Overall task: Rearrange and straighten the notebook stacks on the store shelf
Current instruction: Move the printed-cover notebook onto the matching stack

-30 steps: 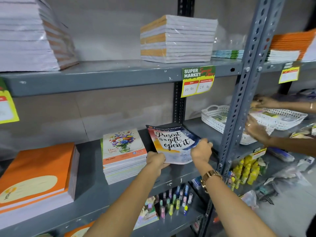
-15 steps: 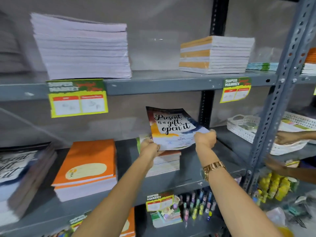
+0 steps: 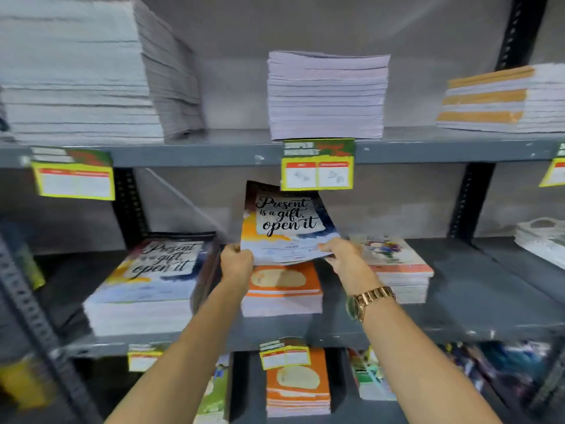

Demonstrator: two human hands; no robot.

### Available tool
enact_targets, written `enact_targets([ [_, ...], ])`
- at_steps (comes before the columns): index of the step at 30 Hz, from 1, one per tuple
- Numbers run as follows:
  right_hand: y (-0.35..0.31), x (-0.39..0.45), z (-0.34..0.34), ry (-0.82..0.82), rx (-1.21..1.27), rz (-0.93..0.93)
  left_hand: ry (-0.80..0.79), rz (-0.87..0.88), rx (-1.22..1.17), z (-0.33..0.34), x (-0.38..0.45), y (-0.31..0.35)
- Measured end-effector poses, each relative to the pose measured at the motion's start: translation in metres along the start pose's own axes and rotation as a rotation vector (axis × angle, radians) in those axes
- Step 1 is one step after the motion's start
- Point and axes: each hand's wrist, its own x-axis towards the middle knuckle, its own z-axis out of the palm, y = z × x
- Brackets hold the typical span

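Note:
I hold a thin notebook (image 3: 284, 221) printed "Present is a gift, open it" tilted up in the air over the middle shelf (image 3: 458, 325). My left hand (image 3: 236, 263) grips its lower left corner and my right hand (image 3: 342, 255) its lower right edge. Below it lies an orange notebook stack (image 3: 282, 289). To the left sits a tall stack with the same "Present is a gift" cover (image 3: 153, 283). A floral-cover stack (image 3: 397, 270) lies to the right, partly behind my right wrist.
The upper shelf carries three stacks of white-edged notebooks (image 3: 325, 96), and yellow price tags (image 3: 318, 166) hang from its edge. The lower shelf holds another orange stack (image 3: 298, 384) and colourful books. A white basket (image 3: 541, 240) stands at the far right.
The view has swung left along the shelf. Both hands carried the held notebook leftwards, from over the floral stack to over the orange stack. The matching stack has come fully into view.

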Motion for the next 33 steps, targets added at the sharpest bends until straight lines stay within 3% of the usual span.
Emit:
enact_targets([
  [9, 0.06, -0.058, 0.118, -0.173, -0.041, 0.122, 0.167, 0.032, -0.001, -0.14, 0.039, 0.015],
  [13, 0.082, -0.067, 0.156, -0.238, -0.051, 0.089, 0.207, 0.025, 0.03, -0.187, 0.054, 0.016],
  [19, 0.126, -0.074, 0.196, -0.263, -0.212, 0.056, 0.273, -0.013, 0.229, -0.241, 0.084, 0.0],
  [24, 0.164, -0.069, 0.205, -0.185, -0.612, -0.054, 0.274, 0.007, 0.581, -0.263, 0.095, -0.019],
  [33, 0.168, -0.074, 0.206, -0.078, -1.026, -0.325, 0.22, 0.146, 0.889, -0.267, 0.106, -0.027],
])
